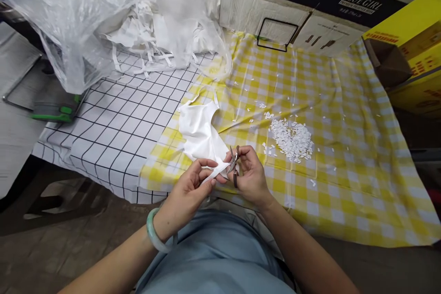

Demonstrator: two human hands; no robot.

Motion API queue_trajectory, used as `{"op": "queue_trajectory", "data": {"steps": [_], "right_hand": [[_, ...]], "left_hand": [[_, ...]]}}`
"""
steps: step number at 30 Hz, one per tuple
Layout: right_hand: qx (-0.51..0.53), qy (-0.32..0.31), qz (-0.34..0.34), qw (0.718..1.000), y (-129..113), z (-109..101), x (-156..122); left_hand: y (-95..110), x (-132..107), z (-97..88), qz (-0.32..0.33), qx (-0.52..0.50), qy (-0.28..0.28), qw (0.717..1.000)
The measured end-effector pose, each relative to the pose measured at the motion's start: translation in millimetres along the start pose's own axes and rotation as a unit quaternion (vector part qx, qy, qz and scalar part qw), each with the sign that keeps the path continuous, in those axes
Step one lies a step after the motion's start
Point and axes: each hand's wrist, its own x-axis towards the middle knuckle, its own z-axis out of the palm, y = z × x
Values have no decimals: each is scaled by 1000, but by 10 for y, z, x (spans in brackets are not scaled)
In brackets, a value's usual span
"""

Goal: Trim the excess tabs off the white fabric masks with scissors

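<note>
A white fabric piece (200, 131) with thin straps lies over the near edge of the yellow checked cloth (344, 156). My left hand (188, 188) pinches a strap end of that fabric, fingers closed on it. My right hand (250, 174) grips small metal snips (234, 163), whose blades sit against the strap between both hands. A green bangle (151, 234) circles my left wrist.
A pile of small white cut bits (292, 140) lies to the right on the yellow cloth. A clear plastic bag (113, 9) of white pieces sits at back left on a black-grid cloth (113, 124). Cardboard boxes (310, 4) and a yellow box (413, 50) line the back.
</note>
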Motion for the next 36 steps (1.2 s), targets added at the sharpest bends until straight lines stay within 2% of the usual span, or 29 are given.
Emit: {"op": "queue_trajectory", "data": {"steps": [2, 3, 4, 6, 8, 9, 11, 13, 15, 17, 21, 24, 27, 29, 30, 31, 35, 36], "right_hand": [[0, 12, 8, 1000, -37, -20, 7], [-3, 19, 14, 1000, -45, -35, 3], [-5, 25, 21, 999, -44, -52, -3], [-8, 32, 34, 999, -22, -82, -19], [-10, 33, 41, 999, 15, -106, -32], [-11, 33, 42, 999, 33, -116, -38], [-18, 35, 42, 998, 57, -142, -51], [-30, 39, 44, 998, 63, -182, -65], [-40, 47, 50, 997, 52, -235, -68], [-39, 65, 54, 996, 27, -286, -41], [0, 126, 27, 992, -46, -275, 184], [20, 152, 11, 988, -84, -73, 505], [42, 144, 25, 988, -84, 253, 846], [68, 122, 31, 990, -80, 451, 1006], [79, 110, 26, 990, -83, 523, 1052], [86, 100, 16, 991, -92, 571, 1072], [77, 63, -45, 994, -151, 563, 960], [69, 33, -49, 996, -159, 541, 907]], "left_hand": [[54, 78, -90, 68, 116, 31, 990], [108, 165, -151, 125, 196, 62, 971], [181, 289, -219, 190, 285, 97, 935], [378, 646, -346, 301, 468, 131, 821], [610, 1100, -429, 344, 607, 99, 709], [723, 1333, -451, 345, 643, 69, 680], [919, 1750, -466, 341, 682, 8, 646], [1059, 2045, -478, 334, 702, -43, 628], [1149, 2199, -514, 321, 720, -79, 611], [1210, 2242, -572, 314, 729, -98, 600], [1302, 2155, -677, 335, 720, -108, 599], [1358, 1992, -699, 363, 694, -81, 616], [1377, 1681, -682, 392, 660, -24, 641], [1334, 1373, -667, 411, 637, 20, 652], [1289, 1200, -663, 413, 620, 45, 666], [1229, 1022, -661, 405, 594, 68, 692], [914, 419, -672, 306, 412, 97, 853], [840, 317, -677, 289, 372, 97, 877]]}}
